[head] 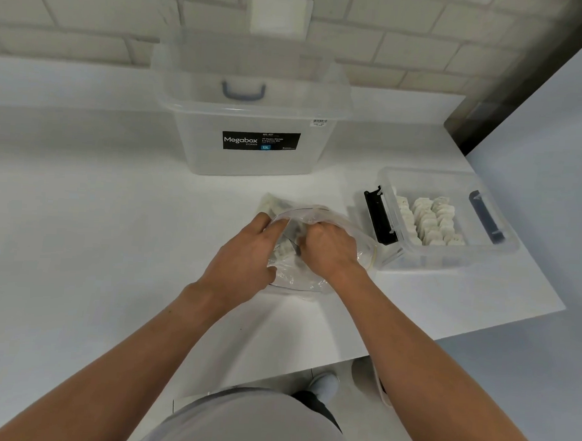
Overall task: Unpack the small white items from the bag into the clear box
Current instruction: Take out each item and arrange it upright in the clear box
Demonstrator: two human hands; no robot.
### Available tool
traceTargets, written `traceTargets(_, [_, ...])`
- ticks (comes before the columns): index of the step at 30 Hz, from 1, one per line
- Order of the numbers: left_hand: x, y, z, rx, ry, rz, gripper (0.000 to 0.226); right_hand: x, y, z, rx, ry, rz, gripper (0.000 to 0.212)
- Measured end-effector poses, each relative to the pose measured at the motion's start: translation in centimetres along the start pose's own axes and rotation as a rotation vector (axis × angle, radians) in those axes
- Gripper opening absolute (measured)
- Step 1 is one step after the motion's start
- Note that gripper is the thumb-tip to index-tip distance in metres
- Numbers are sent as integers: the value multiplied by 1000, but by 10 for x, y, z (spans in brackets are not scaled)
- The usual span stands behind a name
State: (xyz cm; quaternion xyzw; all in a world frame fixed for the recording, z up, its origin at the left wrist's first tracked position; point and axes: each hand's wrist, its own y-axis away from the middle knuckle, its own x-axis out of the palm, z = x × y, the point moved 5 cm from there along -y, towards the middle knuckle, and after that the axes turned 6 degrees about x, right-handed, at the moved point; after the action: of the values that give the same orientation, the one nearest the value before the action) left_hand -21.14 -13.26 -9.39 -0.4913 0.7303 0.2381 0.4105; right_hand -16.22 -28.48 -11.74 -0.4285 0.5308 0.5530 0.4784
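Note:
A clear plastic bag (313, 279) lies on the white table in front of me, with small white items (283, 252) showing through it. My left hand (244, 251) holds the bag's mouth at its left edge, fingers curled over the rim. My right hand (328, 247) is inside the bag's opening with its fingers curled down and hidden from view. To the right stands a small clear box (449, 259) with black latches; several white items (431, 221) are lined up in rows inside it.
A large clear Megabox storage bin (250, 130) with a blue handle stands at the back against a white brick wall. The table's right edge (500, 325) runs diagonally close to the small box. The floor and my shoe show below the near edge.

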Motion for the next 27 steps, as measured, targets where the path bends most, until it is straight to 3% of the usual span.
traceTargets(10, [-2,-6,4,0,0,-15,82,6,-4,0,-6,-291,56,6])
traceTargets(14, [-4,-8,7,-14,24,-46,81,0,7,-1,-37,-327,-14,25])
traceTargets(17, [-7,-8,9,-13,66,-76,79,-9,21,-7,-31,-434,-59,23])
traceTargets(20, [-8,-9,12,-46,143,-82,75,-18,37,-18,28,-720,-45,17])
traceTargets(24, [-7,-10,15,-53,229,-62,74,-27,59,-24,66,-1317,93,16])
traceTargets(27, [-11,-10,7,-41,343,-100,62,-28,67,-21,45,-1482,152,14])
